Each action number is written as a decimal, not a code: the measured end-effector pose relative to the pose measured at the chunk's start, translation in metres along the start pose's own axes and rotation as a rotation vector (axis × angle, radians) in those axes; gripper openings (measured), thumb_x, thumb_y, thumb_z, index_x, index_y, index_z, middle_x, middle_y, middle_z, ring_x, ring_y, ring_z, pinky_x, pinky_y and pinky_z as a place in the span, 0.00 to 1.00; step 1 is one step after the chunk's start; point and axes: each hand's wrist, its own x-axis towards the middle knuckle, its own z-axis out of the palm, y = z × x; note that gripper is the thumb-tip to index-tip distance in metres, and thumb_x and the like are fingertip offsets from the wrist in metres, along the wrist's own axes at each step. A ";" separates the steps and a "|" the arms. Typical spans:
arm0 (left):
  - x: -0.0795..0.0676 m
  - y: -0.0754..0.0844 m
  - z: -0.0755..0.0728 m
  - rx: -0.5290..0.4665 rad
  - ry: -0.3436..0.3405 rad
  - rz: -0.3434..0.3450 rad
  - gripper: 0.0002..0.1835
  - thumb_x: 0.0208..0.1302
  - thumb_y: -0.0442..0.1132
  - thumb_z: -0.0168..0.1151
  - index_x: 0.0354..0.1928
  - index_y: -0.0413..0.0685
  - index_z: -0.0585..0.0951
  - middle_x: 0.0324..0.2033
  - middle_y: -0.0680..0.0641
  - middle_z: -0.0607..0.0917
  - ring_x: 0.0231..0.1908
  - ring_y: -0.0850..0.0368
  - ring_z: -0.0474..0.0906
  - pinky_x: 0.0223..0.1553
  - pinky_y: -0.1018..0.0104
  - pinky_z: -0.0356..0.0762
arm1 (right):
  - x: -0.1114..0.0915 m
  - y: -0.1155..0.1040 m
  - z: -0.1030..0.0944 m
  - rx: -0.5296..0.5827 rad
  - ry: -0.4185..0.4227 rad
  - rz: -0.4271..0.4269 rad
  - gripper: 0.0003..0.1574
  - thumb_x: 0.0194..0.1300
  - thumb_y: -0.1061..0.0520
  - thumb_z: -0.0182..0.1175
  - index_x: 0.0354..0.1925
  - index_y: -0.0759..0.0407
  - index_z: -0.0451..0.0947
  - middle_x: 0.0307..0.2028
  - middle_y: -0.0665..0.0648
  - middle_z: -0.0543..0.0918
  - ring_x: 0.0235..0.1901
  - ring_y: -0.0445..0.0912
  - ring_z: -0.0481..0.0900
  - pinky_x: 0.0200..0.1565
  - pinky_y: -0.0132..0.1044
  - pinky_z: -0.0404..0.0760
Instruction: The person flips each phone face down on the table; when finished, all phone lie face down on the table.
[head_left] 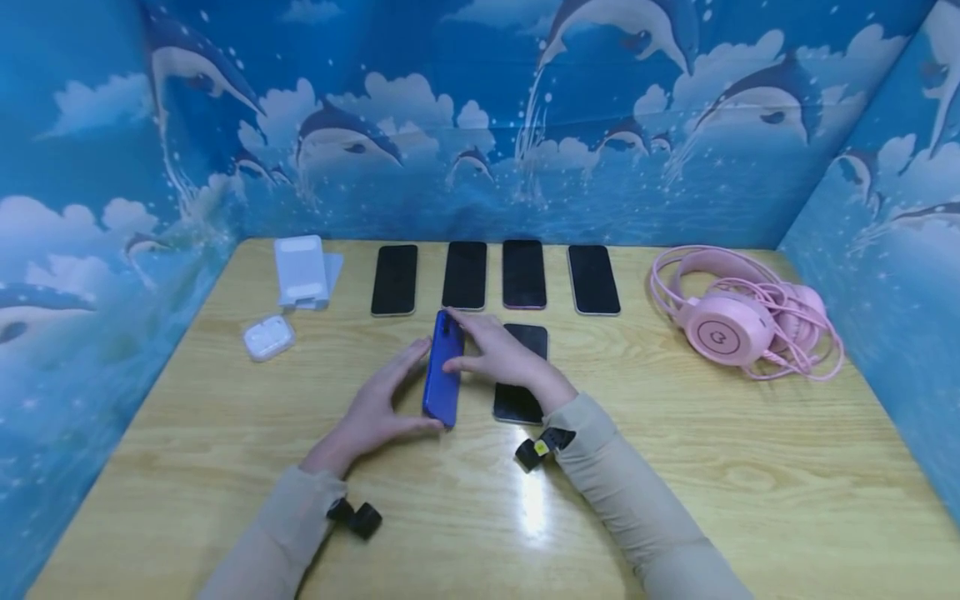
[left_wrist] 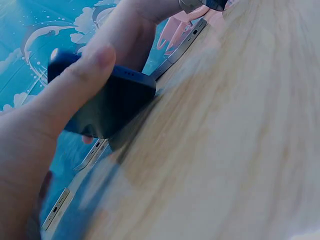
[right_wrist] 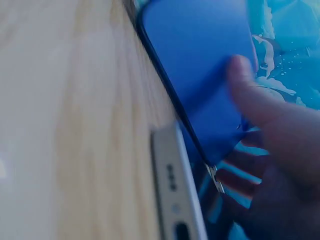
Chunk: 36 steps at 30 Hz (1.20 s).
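A blue smartphone [head_left: 443, 367] is tilted up on its long edge over the table, its blue back turned to the right. My right hand [head_left: 501, 354] grips it near the upper end, with the thumb [right_wrist: 242, 75] on the back and the fingers by the top. My left hand [head_left: 378, 404] holds it from the left, thumb [left_wrist: 92, 67] at the lower end and fingers reaching toward the far left edge. In the left wrist view its dark screen side [left_wrist: 117, 105] shows. Just right of it, partly under my right hand, a black phone [head_left: 519, 404] lies flat.
Along the back lie several dark phones, among them one at left [head_left: 394, 281] and one at right [head_left: 593, 280]. Pink headphones [head_left: 723, 329] with a tangled cable lie at the right. A white earphone case [head_left: 268, 337] and a white box [head_left: 302, 271] sit at the left.
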 end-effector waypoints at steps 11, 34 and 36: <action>0.001 -0.001 -0.001 0.184 -0.032 -0.066 0.55 0.46 0.67 0.68 0.74 0.57 0.55 0.72 0.48 0.56 0.71 0.51 0.48 0.67 0.45 0.49 | -0.002 0.000 0.000 -0.124 -0.061 0.028 0.60 0.55 0.35 0.66 0.74 0.54 0.49 0.72 0.59 0.54 0.67 0.55 0.53 0.63 0.50 0.62; 0.002 0.000 -0.004 0.244 -0.127 -0.178 0.54 0.49 0.73 0.61 0.73 0.54 0.56 0.72 0.48 0.53 0.72 0.48 0.45 0.67 0.43 0.48 | -0.003 0.006 -0.004 -0.101 -0.050 -0.021 0.49 0.60 0.41 0.65 0.72 0.53 0.57 0.72 0.58 0.54 0.68 0.55 0.51 0.65 0.50 0.58; 0.001 0.000 -0.004 0.235 -0.132 -0.184 0.54 0.48 0.73 0.61 0.73 0.54 0.56 0.72 0.48 0.54 0.72 0.48 0.45 0.67 0.43 0.48 | -0.007 0.010 -0.008 -0.056 -0.029 -0.033 0.47 0.61 0.43 0.65 0.72 0.53 0.58 0.72 0.58 0.55 0.69 0.54 0.52 0.66 0.50 0.57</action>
